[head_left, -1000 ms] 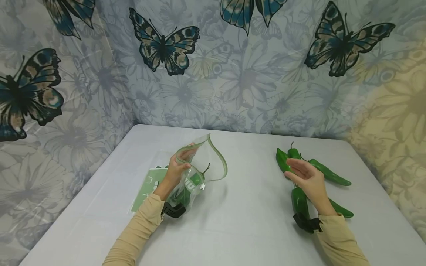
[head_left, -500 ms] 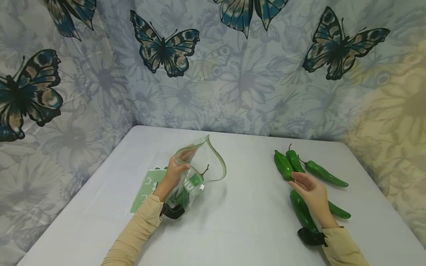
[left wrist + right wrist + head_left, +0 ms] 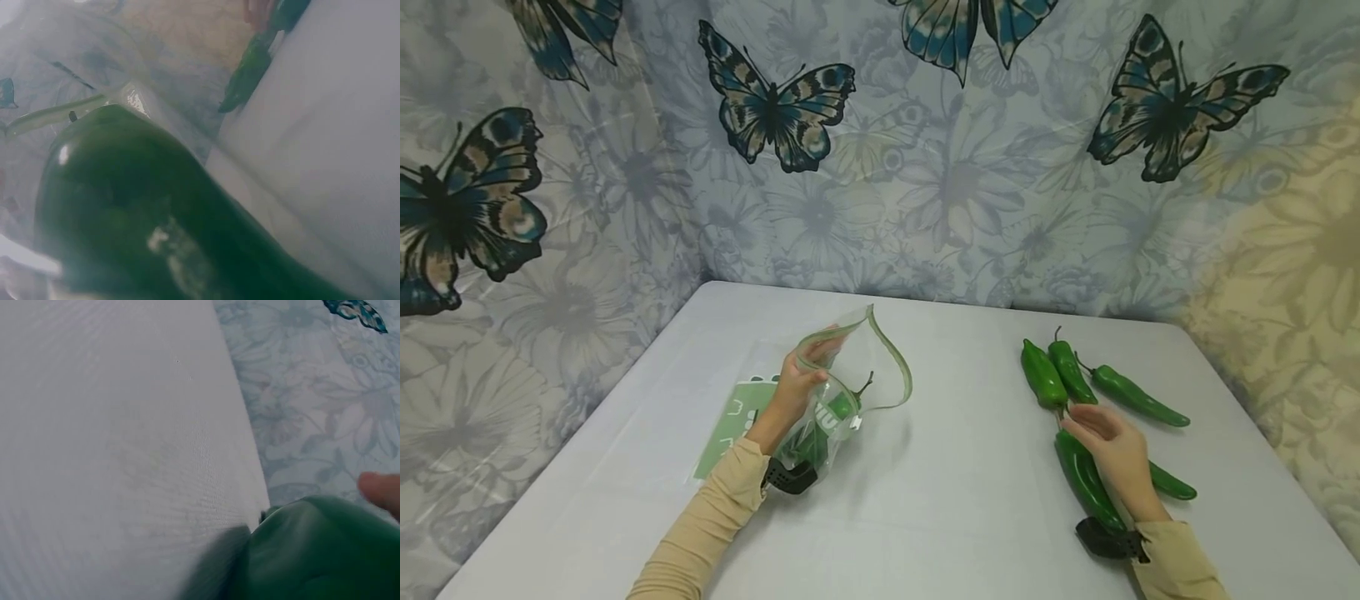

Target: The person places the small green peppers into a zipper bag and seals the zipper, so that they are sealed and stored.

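Note:
My left hand (image 3: 799, 379) holds a clear zip bag (image 3: 906, 375) by its side, the green-edged mouth spread wide. Inside the bag is a green chili pepper (image 3: 805, 446), stem up; it fills much of the left wrist view (image 3: 131, 200). On the right, my right hand (image 3: 1112, 446) is just over a large green chili pepper (image 3: 1081, 475) on the table, its fingers gently bent near the stem end. A fingertip (image 3: 382, 494) shows apart from that pepper (image 3: 325, 556) in the right wrist view; firm contact is not visible.
Three more chilies lie beyond the right hand: a broad one (image 3: 1042, 373), a slim one (image 3: 1071, 371) and a long one (image 3: 1138, 396). Another (image 3: 1172, 482) is partly hidden by the hand. A green printed sheet (image 3: 730, 425) lies left of the bag on the white table (image 3: 955, 500).
My right hand has come down and towards me, from over the far peppers to the stem end of the near large one. The left hand and bag have stayed in place.

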`<state>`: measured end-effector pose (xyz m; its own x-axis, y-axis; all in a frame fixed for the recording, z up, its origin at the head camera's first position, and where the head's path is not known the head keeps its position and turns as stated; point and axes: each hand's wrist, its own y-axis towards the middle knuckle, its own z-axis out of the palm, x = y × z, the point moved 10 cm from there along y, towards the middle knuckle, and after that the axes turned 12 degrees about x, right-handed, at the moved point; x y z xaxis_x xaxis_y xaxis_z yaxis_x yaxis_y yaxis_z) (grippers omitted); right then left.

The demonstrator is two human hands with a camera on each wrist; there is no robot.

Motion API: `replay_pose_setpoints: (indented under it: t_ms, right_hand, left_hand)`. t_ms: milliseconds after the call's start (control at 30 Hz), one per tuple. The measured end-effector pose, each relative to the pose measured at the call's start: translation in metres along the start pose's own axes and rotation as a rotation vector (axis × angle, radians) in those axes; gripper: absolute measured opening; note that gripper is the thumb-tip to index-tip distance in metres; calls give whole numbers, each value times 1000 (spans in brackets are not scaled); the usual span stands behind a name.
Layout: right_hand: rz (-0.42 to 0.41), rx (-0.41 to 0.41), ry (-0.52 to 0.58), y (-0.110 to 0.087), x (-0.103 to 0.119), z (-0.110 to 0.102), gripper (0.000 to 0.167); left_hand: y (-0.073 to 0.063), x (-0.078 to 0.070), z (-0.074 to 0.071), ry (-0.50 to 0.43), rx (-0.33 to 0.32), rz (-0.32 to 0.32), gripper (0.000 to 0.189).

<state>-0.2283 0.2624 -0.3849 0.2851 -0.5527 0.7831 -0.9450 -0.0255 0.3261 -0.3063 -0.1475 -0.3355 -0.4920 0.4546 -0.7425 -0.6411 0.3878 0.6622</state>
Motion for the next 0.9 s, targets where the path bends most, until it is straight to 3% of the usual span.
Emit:
replay_pose_setpoints:
  t_ms: [167, 400, 633, 900]
  right_hand:
    - [8, 39, -52, -2, 0, 3, 29]
    - [15, 164, -30, 0, 4, 12, 33]
    - [122, 211, -227, 2, -3, 15, 42]
    - [192, 237, -310, 1, -3, 17, 49]
  left_hand:
    - [-1, 2, 2, 21, 6, -29, 61]
    - [0, 2, 5, 10, 18, -16, 61]
    - [0, 2, 5, 7, 19, -6, 61]
    - [0, 2, 5, 13, 32, -9, 59]
